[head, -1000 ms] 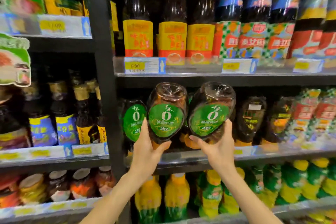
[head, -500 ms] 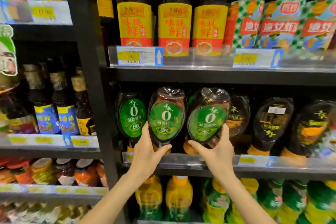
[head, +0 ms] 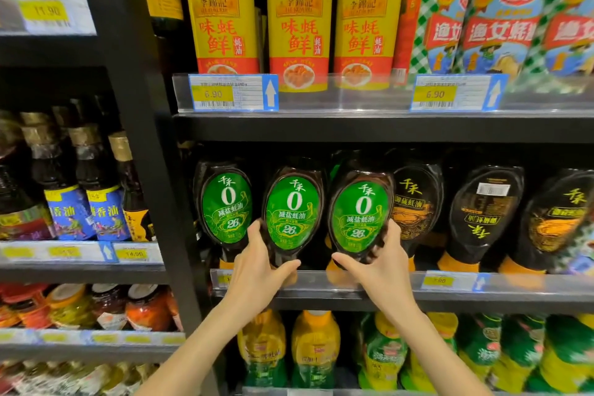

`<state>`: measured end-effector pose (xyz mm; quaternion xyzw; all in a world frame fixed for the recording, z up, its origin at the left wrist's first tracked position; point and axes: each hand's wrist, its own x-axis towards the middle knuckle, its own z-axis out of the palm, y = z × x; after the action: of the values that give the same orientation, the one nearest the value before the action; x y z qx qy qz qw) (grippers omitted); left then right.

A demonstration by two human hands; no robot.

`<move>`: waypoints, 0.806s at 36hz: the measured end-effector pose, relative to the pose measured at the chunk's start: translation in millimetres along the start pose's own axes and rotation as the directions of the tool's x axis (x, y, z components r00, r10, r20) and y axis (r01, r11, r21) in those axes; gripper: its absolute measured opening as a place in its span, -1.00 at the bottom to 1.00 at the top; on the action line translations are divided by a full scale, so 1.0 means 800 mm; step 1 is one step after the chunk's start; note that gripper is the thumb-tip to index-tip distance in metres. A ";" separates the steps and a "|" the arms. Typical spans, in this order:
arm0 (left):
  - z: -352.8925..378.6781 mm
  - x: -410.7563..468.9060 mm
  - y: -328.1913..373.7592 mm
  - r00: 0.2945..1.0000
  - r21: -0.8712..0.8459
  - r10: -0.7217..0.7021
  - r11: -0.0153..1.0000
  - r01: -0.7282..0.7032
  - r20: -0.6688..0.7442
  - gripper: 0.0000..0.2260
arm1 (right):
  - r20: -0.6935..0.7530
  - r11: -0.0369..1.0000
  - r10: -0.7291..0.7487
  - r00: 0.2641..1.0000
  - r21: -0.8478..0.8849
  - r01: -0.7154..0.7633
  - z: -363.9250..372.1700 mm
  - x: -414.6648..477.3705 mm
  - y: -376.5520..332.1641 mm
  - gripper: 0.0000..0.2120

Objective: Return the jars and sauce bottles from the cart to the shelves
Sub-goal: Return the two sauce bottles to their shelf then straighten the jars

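Two dark squeeze bottles of sauce with oval green labels stand cap-down at the front of the middle shelf (head: 401,294). My left hand (head: 257,267) grips the lower part of the left bottle (head: 293,212), thumb across its front. My right hand (head: 382,270) grips the lower part of the right bottle (head: 360,214) in the same way. A third bottle with the same green label (head: 225,202) stands just left of them. The orange caps of the held bottles are hidden behind my hands and the shelf's clear front strip.
Black-labelled squeeze bottles (head: 482,212) fill the same shelf to the right. Tall yellow-labelled bottles (head: 299,38) stand on the shelf above, yellow and green bottles (head: 315,350) below. A black upright post (head: 151,151) separates the left bay of oil bottles (head: 96,190) and jars (head: 144,309).
Both hands have carried the two green-labelled bottles down and inward from tilted in front of the shelf to upright on it, beside the third one. The camera has come closer.
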<state>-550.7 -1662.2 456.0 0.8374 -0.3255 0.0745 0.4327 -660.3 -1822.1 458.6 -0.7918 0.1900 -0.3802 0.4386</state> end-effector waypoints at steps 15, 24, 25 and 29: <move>-0.008 0.006 -0.005 0.996 0.190 -0.081 0.978 0.087 -0.039 -0.15 | 0.061 0.984 0.001 0.998 -0.176 0.010 0.001 0.011 0.012 -0.09; -0.004 0.011 -0.005 0.991 0.295 -0.127 0.946 0.132 -0.036 -0.31 | 0.040 0.967 -0.008 0.999 -0.252 0.018 0.001 0.016 0.014 -0.14; -0.004 0.011 -0.004 0.991 0.307 -0.128 0.942 0.135 -0.042 -0.34 | 0.039 0.968 -0.010 0.999 -0.251 0.019 0.001 0.017 0.012 -0.15; 0.003 0.014 -0.001 0.988 0.323 -0.143 0.934 0.152 -0.053 -0.46 | 0.036 0.964 -0.012 0.999 -0.266 0.021 0.003 0.020 0.006 -0.13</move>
<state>-541.9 -1669.0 458.8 0.9183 -0.2388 0.1067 0.2971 -647.7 -1833.5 460.7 -0.8514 0.2254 -0.3413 0.3284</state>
